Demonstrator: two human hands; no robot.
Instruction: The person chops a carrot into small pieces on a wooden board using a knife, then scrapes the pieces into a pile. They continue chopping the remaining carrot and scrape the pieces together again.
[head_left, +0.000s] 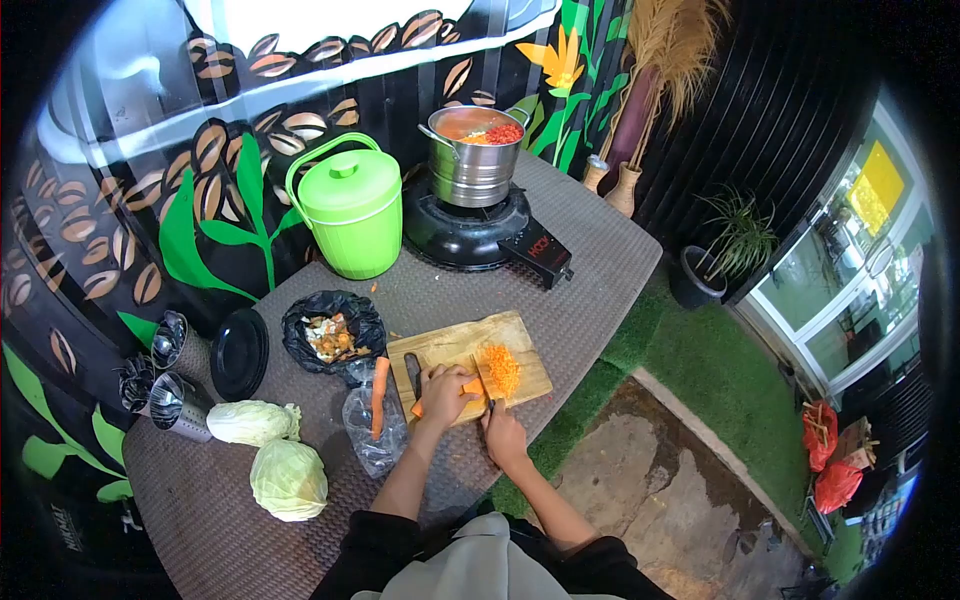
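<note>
My left hand (443,395) is closed on a piece of carrot (471,387) that lies on the wooden cutting board (535,372). In my right hand (503,432) is the handle of a knife (487,380), its blade upright across the board beside the carrot piece. A pile of finely chopped carrot (499,369) sits just right of the blade. Left of the board, a whole peeled carrot (379,397) rests on a clear plastic bag (372,440). Behind it, a black bag (297,330) holds peelings.
A steel pot (474,172) with chopped vegetables stands on a black stove (452,235) at the back. Beside it is a green lidded bucket (352,215). Cabbages (289,481), black plates (240,354) and utensil holders (180,408) stand at the table's left.
</note>
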